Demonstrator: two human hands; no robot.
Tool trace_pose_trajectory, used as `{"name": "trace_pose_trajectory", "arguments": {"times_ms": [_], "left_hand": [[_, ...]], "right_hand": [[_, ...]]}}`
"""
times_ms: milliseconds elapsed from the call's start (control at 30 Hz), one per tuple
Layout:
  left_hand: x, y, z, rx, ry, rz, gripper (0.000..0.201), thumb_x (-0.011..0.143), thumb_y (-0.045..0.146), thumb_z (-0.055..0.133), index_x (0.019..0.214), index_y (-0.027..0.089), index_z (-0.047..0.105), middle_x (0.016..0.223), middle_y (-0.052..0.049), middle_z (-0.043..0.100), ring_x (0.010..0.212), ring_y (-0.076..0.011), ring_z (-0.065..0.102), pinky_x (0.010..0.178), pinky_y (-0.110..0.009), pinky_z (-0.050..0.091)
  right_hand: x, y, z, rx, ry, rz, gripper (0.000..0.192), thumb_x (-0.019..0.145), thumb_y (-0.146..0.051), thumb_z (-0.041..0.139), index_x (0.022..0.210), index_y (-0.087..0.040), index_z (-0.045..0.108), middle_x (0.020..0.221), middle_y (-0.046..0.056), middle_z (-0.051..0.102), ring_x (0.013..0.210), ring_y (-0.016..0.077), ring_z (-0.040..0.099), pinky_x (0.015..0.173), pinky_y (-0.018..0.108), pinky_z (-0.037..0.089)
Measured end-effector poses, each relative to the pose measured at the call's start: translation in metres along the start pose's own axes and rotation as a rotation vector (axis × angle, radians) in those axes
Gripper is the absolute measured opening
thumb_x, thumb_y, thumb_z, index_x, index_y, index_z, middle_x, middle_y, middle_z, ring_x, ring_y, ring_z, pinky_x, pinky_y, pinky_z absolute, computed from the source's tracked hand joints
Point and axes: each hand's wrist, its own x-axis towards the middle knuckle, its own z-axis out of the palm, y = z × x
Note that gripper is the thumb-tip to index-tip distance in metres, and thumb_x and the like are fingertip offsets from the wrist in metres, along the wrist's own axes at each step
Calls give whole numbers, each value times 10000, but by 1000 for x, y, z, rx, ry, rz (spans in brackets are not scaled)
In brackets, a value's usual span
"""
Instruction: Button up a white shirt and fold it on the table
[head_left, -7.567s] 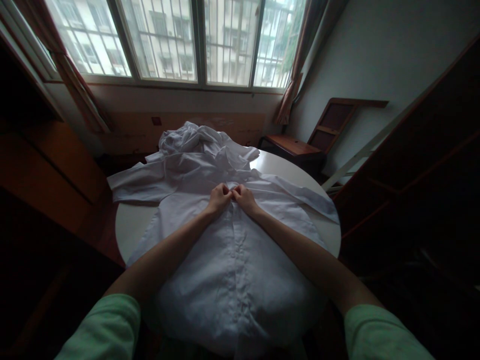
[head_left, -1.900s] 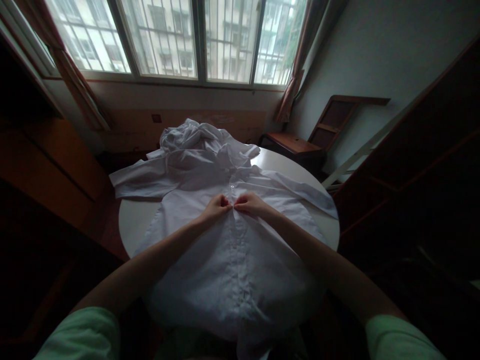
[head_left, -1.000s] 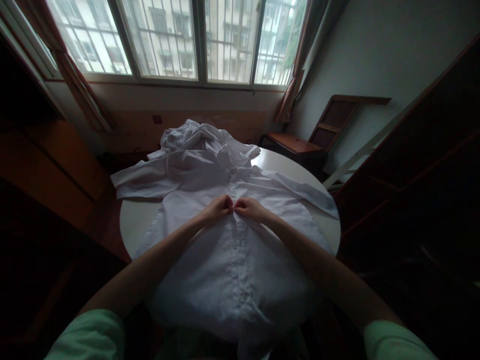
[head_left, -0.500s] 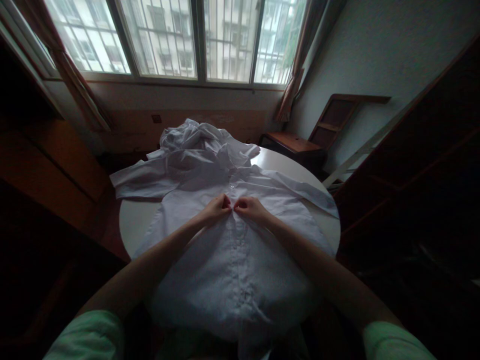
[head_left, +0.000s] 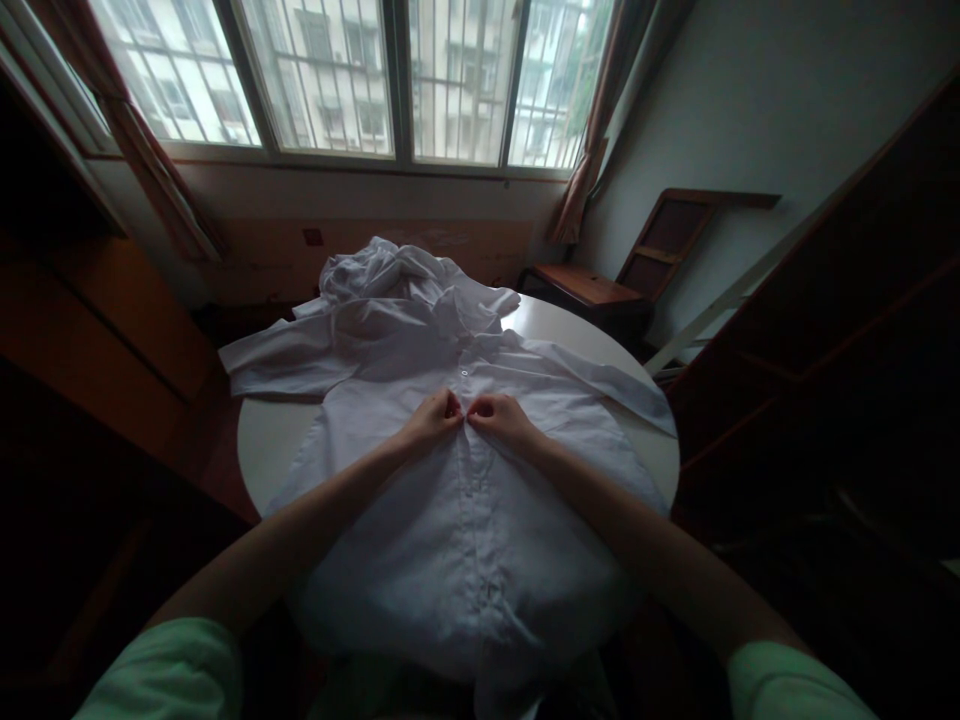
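Hands barely moved in the last second | left hand (head_left: 433, 417) and right hand (head_left: 501, 415) still pinching the white cotton button-up shirt (head_left: 465, 540) placket mid-chest | fastened button (head_left: 464, 373) just beyond | round white table (head_left: 262, 440) underneath

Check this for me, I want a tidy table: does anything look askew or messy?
Yes. Crumpled white cloth is heaped at the far edge of the round table, and the white shirt overhangs the near edge. Both hands pinch its placket.
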Motion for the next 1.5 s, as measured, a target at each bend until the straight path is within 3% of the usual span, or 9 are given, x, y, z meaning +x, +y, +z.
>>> {"name": "trace_pose_trajectory", "arguments": {"times_ms": [467,567,700,933,1100,1500], "left_hand": [[5,-9,2,28,21,66,41,661,119,539,660,139,504,585,45,475,563,-80,410,526,-192,310],[10,-13,-1,8,-56,98,35,650,116,554,647,130,523,587,44,488,566,-76,422,528,-183,320],[12,-12,-8,29,-165,241,40,675,116,560,713,128,562,623,38,514,576,-69,438,551,-177,345],[7,-5,-14,192,-209,468,131,760,88,520,831,163,601,840,-31,565,759,-117,524,682,-222,411],[8,-5,-21,455,-213,611,149,800,94,507,887,177,595,882,-42,560,815,-134,509,714,-227,409],[7,0,-24,648,-214,620,164,854,184,471,956,216,596,872,-31,557,804,-137,494,684,-215,373]], "right_hand": [[3,-6,-6,-216,-139,-87,113,741,-167,549,737,-109,645,658,17,588,584,86,448,540,191,278],[4,-6,-6,-246,-151,-85,108,737,-156,543,763,-114,639,692,22,593,604,91,450,550,193,278],[4,-5,-8,-230,-187,-77,125,754,-176,533,808,-124,633,710,16,592,615,95,458,554,193,275],[6,-1,-7,-156,-208,-83,127,757,-193,522,771,-118,624,669,2,566,613,98,455,549,194,272],[8,3,-5,-125,-198,-87,129,760,-206,529,725,-123,621,649,-8,554,601,89,450,545,192,267],[7,1,-5,-139,-185,-64,133,768,-232,551,721,-122,611,641,-9,553,583,87,437,521,194,245]]}}
